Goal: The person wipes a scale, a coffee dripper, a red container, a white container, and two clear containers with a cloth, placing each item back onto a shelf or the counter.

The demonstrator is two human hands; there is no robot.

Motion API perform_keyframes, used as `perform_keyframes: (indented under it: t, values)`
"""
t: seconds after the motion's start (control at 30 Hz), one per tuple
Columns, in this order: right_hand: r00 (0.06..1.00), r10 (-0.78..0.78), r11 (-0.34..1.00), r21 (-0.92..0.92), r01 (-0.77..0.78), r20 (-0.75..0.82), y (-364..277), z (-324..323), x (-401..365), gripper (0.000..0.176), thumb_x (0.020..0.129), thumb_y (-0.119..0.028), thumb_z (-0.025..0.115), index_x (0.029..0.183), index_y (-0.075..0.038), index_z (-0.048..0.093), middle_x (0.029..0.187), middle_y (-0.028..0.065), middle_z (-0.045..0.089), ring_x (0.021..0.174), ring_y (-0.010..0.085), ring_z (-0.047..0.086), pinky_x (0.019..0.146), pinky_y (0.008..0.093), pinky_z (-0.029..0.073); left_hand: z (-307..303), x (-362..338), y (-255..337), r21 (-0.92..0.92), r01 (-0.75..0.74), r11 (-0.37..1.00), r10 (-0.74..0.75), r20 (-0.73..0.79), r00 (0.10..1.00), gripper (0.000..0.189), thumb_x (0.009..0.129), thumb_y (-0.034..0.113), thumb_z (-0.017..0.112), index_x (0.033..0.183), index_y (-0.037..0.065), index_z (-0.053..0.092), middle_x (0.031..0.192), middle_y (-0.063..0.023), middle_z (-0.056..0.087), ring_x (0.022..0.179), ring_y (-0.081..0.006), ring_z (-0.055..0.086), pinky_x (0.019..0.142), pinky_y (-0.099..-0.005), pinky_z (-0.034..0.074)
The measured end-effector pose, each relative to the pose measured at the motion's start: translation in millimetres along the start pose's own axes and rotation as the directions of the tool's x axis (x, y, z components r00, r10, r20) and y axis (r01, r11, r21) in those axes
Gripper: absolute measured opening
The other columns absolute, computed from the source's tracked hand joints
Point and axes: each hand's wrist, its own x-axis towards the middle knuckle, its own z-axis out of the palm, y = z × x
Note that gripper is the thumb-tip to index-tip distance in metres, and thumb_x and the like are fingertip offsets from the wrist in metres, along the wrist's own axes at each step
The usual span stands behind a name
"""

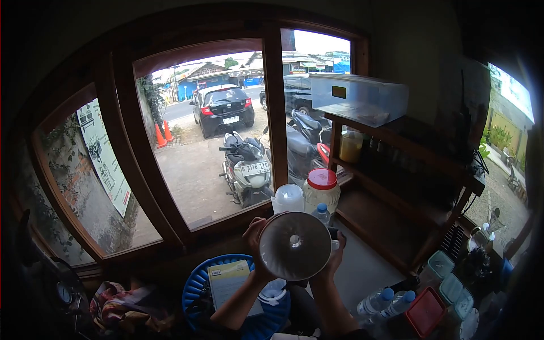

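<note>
A round coffee dripper (283,258) with ridged inner walls and a small hole in its middle is held up between my hands, its wide mouth facing me. My left hand (256,238) grips the left side of its rim, the fingers partly hidden behind it. On the opposite side, my right hand (334,262) is closed around the dripper near its pale handle (335,245). Just beyond stand a blue-capped bottle (322,213), a stack of clear plastic cups (288,198) and a large jar with a red lid (321,190).
Below my left arm, a blue round stool (194,286) carries a yellow-and-white booklet (232,280) and a white container (273,292). Water bottles (376,301) and several lidded containers (426,310) sit at lower right. A wooden shelf (385,226) bears a clear plastic box (362,99).
</note>
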Motion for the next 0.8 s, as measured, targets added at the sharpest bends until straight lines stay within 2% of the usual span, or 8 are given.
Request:
perform_keyframes:
  t: [0.07,0.23,0.33,0.37,0.43,0.53,0.63,0.8]
  values:
    - [0.987,-0.027,0.954,0.292,0.073,-0.158,-53.1,52.0,-31.8,0.042,0.096,-0.036,0.044,0.123,-0.004,0.047,0.110,0.0102,0.057,0.102,0.0218,0.059,0.088,0.0351,0.049,0.5,6.9,5.8,0.011,-0.041,0.999,0.041,-0.023,0.999,0.092,0.062,0.016,0.084,0.134,0.007,0.026,0.132,-0.0196,0.038,0.116,-0.0318,0.048,0.101,-0.0412,0.038]
    - [0.987,-0.032,0.988,-0.155,0.007,-0.159,-58.2,68.2,-80.0,0.049,0.093,-0.042,0.052,0.120,-0.002,0.044,0.106,0.0093,0.054,0.086,0.0149,0.057,0.076,0.0306,0.048,5.2,36.5,19.7,0.010,-0.183,0.983,0.183,-0.083,0.979,0.092,0.063,0.020,0.085,0.133,0.006,0.027,0.134,-0.0225,0.036,0.118,-0.0346,0.048,0.104,-0.0434,0.036]
    - [0.977,0.146,0.982,-0.097,-0.162,-0.155,-81.6,79.3,-85.5,0.044,0.094,-0.041,0.052,0.113,-0.002,0.047,0.101,0.0076,0.054,0.082,0.0121,0.056,0.070,0.0263,0.047,8.1,41.9,23.8,-0.006,-0.226,0.974,0.225,-0.070,0.972,0.091,0.064,0.023,0.084,0.133,0.005,0.027,0.135,-0.0257,0.035,0.120,-0.0375,0.047,0.106,-0.0459,0.034]
    - [0.975,0.139,0.983,-0.097,-0.157,-0.174,-82.7,77.6,-86.1,0.043,0.092,-0.040,0.054,0.113,-0.003,0.047,0.099,0.0075,0.055,0.082,0.0130,0.057,0.069,0.0270,0.049,18.5,38.5,26.2,-0.154,-0.158,0.975,0.131,-0.172,0.976,0.089,0.066,0.023,0.084,0.133,0.005,0.027,0.130,-0.0217,0.042,0.117,-0.0338,0.049,0.103,-0.0430,0.037]
    - [0.972,0.119,0.985,-0.099,-0.141,-0.202,-84.9,74.2,-84.6,0.041,0.090,-0.039,0.058,0.112,-0.005,0.047,0.096,0.0074,0.057,0.080,0.0148,0.060,0.067,0.0285,0.051,16.1,28.1,23.3,0.027,-0.046,0.999,0.048,-0.116,0.992,0.091,0.065,0.021,0.084,0.134,0.005,0.026,0.128,-0.0204,0.043,0.116,-0.0319,0.049,0.102,-0.0415,0.038]
    - [0.990,0.070,0.977,-0.193,-0.094,-0.123,-82.8,61.4,-81.6,0.039,0.089,-0.037,0.058,0.110,-0.006,0.047,0.090,0.0081,0.058,0.072,0.0157,0.061,0.061,0.0295,0.052,13.0,19.9,17.5,0.076,-0.044,0.996,0.048,-0.064,0.997,0.093,0.064,0.021,0.085,0.135,0.005,0.026,0.128,-0.0197,0.043,0.115,-0.0308,0.050,0.101,-0.0407,0.039]
    - [0.977,0.073,0.989,-0.110,-0.097,-0.200,-88.9,54.7,-58.8,0.038,0.089,-0.035,0.056,0.107,-0.003,0.047,0.093,0.0089,0.057,0.079,0.0165,0.059,0.069,0.0289,0.049,14.9,15.9,16.3,0.093,-0.039,0.995,0.042,-0.038,0.998,0.096,0.063,0.020,0.085,0.135,0.005,0.025,0.127,-0.0189,0.043,0.115,-0.0298,0.050,0.100,-0.0400,0.039]
    - [0.977,-0.074,0.985,0.141,0.103,-0.199,-109.5,83.7,-30.0,0.038,0.088,-0.034,0.053,0.106,-0.002,0.047,0.092,0.0109,0.057,0.076,0.0198,0.062,0.069,0.0320,0.051,22.9,36.2,16.5,0.138,-0.001,0.990,0.014,-0.097,0.995,0.099,0.060,0.019,0.086,0.136,0.005,0.024,0.125,-0.0177,0.044,0.113,-0.0280,0.051,0.098,-0.0387,0.040]
